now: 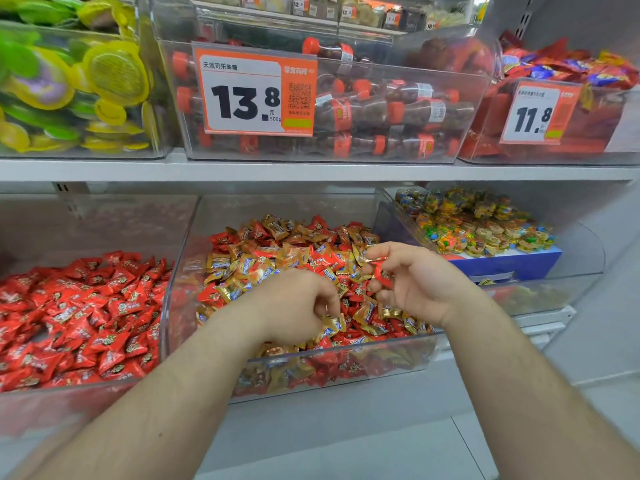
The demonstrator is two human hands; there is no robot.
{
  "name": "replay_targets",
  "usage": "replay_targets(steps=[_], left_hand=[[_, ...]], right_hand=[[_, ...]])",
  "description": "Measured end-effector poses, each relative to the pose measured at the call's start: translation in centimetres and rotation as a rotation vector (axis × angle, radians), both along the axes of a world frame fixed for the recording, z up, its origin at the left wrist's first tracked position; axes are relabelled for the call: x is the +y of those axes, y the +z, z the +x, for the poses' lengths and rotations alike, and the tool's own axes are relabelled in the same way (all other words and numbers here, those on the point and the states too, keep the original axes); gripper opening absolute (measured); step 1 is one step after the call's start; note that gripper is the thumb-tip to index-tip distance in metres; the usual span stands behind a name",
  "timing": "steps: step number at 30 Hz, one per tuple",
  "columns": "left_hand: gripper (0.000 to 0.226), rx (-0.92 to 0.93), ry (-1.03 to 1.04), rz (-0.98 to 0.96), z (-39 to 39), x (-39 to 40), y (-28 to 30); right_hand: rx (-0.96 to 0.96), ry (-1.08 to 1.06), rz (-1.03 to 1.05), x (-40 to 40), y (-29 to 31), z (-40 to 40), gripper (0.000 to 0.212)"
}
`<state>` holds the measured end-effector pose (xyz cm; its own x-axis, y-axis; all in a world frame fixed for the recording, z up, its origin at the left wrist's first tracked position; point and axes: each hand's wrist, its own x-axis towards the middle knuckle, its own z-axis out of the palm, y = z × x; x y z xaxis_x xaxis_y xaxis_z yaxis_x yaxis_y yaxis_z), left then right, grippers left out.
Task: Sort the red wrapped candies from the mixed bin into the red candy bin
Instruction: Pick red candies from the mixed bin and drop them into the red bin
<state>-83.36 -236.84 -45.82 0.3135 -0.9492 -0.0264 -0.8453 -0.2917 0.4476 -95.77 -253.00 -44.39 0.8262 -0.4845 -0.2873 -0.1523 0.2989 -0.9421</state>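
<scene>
So the red candies (pixel 322 255) are all jumbled in with gold ones (pixel 221 262) in the mixed bin (pixel 346 355), the clear one in the middle of the lower shelf. The red candy bin (pixel 104 384) sits right beside it on the left, already heaped with red ones.

The right hand (pixel 412 282) has a red candy (pixel 381 271) pinched in curled fingers, raised a bit over the pile. The left hand (pixel 294 303) is down in the heap with fingers bunched narrow at a gold wrapper (pixel 331 322); can't really tell if it's gripping anything or just poking around.

Tip for this step, imo: pick reds that lie on top and grab them by a wrapper corner, so gold ones don't ride along. The left hand is the one closer to the red bin, so it makes sense to gather a few in the right and pass them over, or just swing across the divider wall and drop low so nothing bounces out. Plenty of red left in the mix, so this looks far from done.

Next bin over on the right holds little colourful round sweets (pixel 485 223), not part of this.
</scene>
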Motion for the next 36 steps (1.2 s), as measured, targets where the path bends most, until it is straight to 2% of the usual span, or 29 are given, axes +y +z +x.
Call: replay_targets(steps=[1, 2, 3, 5, 7, 10, 12, 14, 15, 17, 19, 20, 22, 24, 25, 28, 30, 31, 33, 35, 36], left_hand=[[0.032, -0.043, -0.086, 0.083, -0.1, -0.3, -0.2], [0.027, -0.078, -0.15, 0.149, -0.1, -0.6, -0.4], [0.028, -0.095, -0.183, 0.201, 0.0, -1.0, -0.6], [0.035, -0.12, -0.195, 0.274, 0.0, -1.7, -1.0], [0.03, -0.158, -0.208, 0.279, -0.3, -2.1, -1.5], [0.013, -0.104, -0.159, 0.191, 0.0, -1.8, -1.7], [0.011, 0.036, -0.037, 0.053, 0.8, -1.0, -0.8], [0.015, 0.197, 0.139, -0.18, 1.5, -0.1, 0.3], [0.018, 0.334, 0.249, -0.299, 1.7, 0.3, 0.6], [0.021, 0.756, 0.432, -0.456, 2.0, 0.8, 1.1], [0.02, 1.187, 0.506, -0.562, 2.2, 0.9, 1.1], [0.021, 1.297, 0.525, -0.592, 2.3, 0.8, 1.1], [0.022, 1.354, 0.55, -0.62, 2.2, 0.8, 1.0], [0.026, 1.219, 0.559, -0.581, 2.0, 0.9, 1.2], [0.03, 1.029, 0.548, -0.506, 1.9, 1.0, 1.4], [0.032, 0.233, 0.407, -0.126, 1.7, 1.8, 1.7], [0.027, -0.113, 0.313, 0.104, 1.5, 2.2, 1.7], [0.025, -0.208, 0.279, 0.198, 1.5, 2.4, 1.6], [0.017, -0.273, 0.211, 0.338, 1.3, 2.7, 1.6], [0.031, -0.248, 0.137, 0.422, 1.5, 2.8, 1.5], [0.034, -0.224, 0.114, 0.442, 1.6, 2.9, 1.4]], right_hand=[[-0.009, -0.035, 0.025, -0.1, -0.1, 0.1, 0.012], [0.008, -0.072, 0.001, -0.3, -0.2, 0.2, 0.014], [0.066, -0.107, -0.101, -0.4, -0.4, 0.3, 0.023], [0.268, -0.119, -0.495, -0.4, -0.8, 0.3, 0.035], [0.42, 0.01, -0.851, -0.1, -1.4, 0.4, 0.038], [0.52, 0.222, -1.041, 0.1, -2.2, 1.3, 0.026], [0.63, 0.303, -1.098, 0.2, -2.6, 2.0, 0.013], [0.756, 0.394, -1.145, 0.9, -2.8, 2.8, 0.02], [0.812, 0.44, -1.157, 1.2, -2.9, 3.1, 0.025], [0.895, 0.522, -1.197, 2.1, -3.3, 3.6, 0.021], [0.94, 0.57, -1.255, 2.6, -3.8, 4.1, 0.027], [0.945, 0.578, -1.285, 2.6, -4.1, 4.3, 0.028], [0.922, 0.556, -1.278, 2.5, -4.1, 4.4, 0.024], [0.862, 0.478, -1.222, 1.9, -3.7, 4.1, 0.012], [0.814, 0.43, -1.176, 1.6, -3.2, 3.8, 0.014], [0.588, 0.254, -0.989, 0.8, -1.7, 2.5, 0.015], [0.467, 0.1, -0.823, 0.4, -1.4, 1.6, 0.027], [0.409, 0.045, -0.71, 0.3, -1.4, 1.2, 0.027], [0.269, -0.009, -0.441, 0.3, -1.6, 0.8, 0.027], [0.132, -0.02, -0.23, 0.5, -1.5, 0.8, 0.023], [0.106, -0.023, -0.197, 0.7, -1.4, 0.9, 0.019]])
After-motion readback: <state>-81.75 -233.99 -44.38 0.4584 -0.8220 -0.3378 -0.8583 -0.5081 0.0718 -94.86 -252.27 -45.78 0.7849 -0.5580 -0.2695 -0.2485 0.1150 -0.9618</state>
